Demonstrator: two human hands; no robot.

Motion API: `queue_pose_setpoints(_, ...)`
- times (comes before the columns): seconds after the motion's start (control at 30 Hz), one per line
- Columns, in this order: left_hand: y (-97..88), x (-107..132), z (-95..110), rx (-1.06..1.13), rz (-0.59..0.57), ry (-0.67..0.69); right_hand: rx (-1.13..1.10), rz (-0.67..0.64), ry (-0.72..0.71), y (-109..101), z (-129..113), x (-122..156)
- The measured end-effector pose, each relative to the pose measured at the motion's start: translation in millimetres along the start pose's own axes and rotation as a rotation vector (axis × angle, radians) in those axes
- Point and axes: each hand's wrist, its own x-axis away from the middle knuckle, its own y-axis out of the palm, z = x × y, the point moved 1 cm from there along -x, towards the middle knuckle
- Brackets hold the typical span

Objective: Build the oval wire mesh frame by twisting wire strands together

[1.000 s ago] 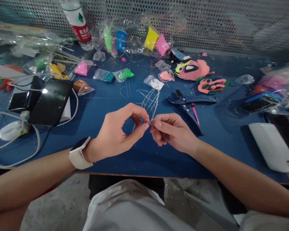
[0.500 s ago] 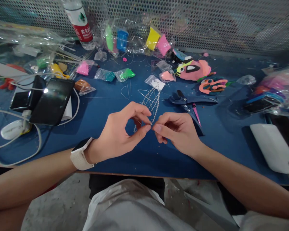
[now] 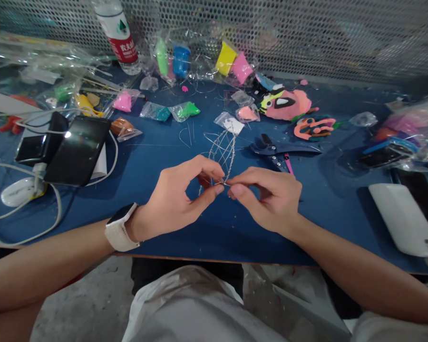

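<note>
A frame of twisted silvery wire (image 3: pixel 232 154) stands out beyond my fingertips, narrow and crossed by thin strands. My left hand (image 3: pixel 189 192) pinches its near end between thumb and forefinger. From the other side my right hand (image 3: pixel 267 197) also pinches wire there, its thumb and forefinger almost touching the left ones. A short bit of wire shows between the two pinches. Just past my right hand lie dark-handled pliers (image 3: pixel 276 148), with a pink-handled tool (image 3: pixel 288 164) across them, partly hidden by the hand.
Small bags of coloured clay, such as a green one (image 3: pixel 189 110), lie along the back. Clay figures (image 3: pixel 288 104) sit at back right. A water bottle (image 3: pixel 119 40) stands against the mesh panel (image 3: pixel 306 38). Phone (image 3: pixel 79 149) and cables are left, a white power bank (image 3: pixel 399 218) right.
My right hand has turned at the wire, its knuckles shifting right and its thumb and forefinger straighter. My left hand has barely moved and keeps its pinch.
</note>
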Motion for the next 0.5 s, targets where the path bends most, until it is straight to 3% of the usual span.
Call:
queue_pose_setpoints(0.1, -0.8, -0.4, 0.2, -0.018, 0.006, -0.017, -0.277, -0.056, 0.259, 1.9, 2.1, -0.6)
queue_pose_setpoints(0.23, -1.7, -0.5, 0.0, -0.02, 0.006, -0.018, -0.519, -0.146, 0.468, 4.1, 3.5, -0.5)
queue_pose_setpoints(0.5, -3.0, -1.4, 2.0, -0.062, -0.006, -0.033, -0.543, -0.079, 0.503, 4.1, 1.9, -0.4)
